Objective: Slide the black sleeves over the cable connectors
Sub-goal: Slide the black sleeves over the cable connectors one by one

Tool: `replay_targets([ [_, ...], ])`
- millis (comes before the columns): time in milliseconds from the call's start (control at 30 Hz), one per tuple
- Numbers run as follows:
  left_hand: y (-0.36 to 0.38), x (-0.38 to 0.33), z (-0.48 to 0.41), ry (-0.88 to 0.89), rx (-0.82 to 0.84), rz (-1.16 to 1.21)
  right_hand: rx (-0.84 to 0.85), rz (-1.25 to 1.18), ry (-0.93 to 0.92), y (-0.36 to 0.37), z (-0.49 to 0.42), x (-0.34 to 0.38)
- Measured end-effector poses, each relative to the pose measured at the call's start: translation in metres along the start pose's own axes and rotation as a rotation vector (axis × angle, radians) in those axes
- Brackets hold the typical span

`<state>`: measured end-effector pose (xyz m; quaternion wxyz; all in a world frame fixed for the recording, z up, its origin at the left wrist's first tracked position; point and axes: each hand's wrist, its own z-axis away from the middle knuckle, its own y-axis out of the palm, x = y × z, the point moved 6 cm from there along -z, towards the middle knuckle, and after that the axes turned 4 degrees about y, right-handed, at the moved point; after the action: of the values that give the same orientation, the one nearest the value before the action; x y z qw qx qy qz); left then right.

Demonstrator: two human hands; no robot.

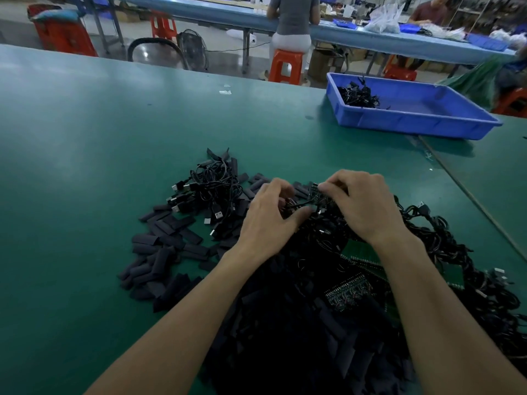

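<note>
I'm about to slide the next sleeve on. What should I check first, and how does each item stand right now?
1. Grip: right hand pinches the connector: ok.
2. Sleeve in left hand: curled fingers hide it: cannot tell.
3. Supply: spare sleeves lie beside the left hand: ok.
4. Drop-off: blue tray has free room: ok.
5. Snags: connector free of the tangled cables: cannot tell.

Sleeves (168, 246) heaped on table (85, 166), spilling left; cable bundle (211, 189) just behind them; loose cables (456, 252) trail right; tray (413, 126) far right (few cables in its left corner); left hand (268, 215), right hand (362, 206) meet mid-heap.
</note>
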<state>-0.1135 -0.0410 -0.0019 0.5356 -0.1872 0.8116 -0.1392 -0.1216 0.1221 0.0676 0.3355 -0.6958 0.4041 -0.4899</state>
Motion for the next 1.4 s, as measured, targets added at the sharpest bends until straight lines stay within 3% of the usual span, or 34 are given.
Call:
replay_targets([
  [100, 0.010, -0.008, -0.008, 0.046, 0.052, 0.142, 0.044, -0.083, -0.050, 0.003, -0.001, -0.002],
  [400, 0.029, 0.011, -0.009, -0.170, 0.179, 0.576, 0.260, -0.151, -0.077, 0.015, -0.003, -0.006],
  [600, 0.023, 0.011, -0.013, -0.183, 0.270, 0.611, 0.396, -0.161, -0.085, 0.017, -0.007, -0.003],
  [1033, 0.026, 0.017, -0.014, -0.251, 0.374, 0.839, 0.308, -0.383, -0.098, 0.022, -0.008, -0.002],
  [1133, 0.030, 0.011, -0.014, -0.263, 0.430, 1.013, 0.268, -0.491, -0.076, 0.018, -0.010, -0.003],
  [1233, 0.026, -0.005, -0.019, -0.222, 0.453, 1.145, 0.257, -0.435, -0.048, 0.018, -0.012, -0.005],
  [1300, 0.018, -0.015, -0.024, -0.160, 0.379, 1.085, 0.135, -0.327, -0.029, 0.013, -0.015, -0.007],
  [1400, -0.005, -0.020, -0.032, -0.031, 0.128, 0.817, -0.199, -0.163, -0.061, -0.010, -0.011, 0.004],
])
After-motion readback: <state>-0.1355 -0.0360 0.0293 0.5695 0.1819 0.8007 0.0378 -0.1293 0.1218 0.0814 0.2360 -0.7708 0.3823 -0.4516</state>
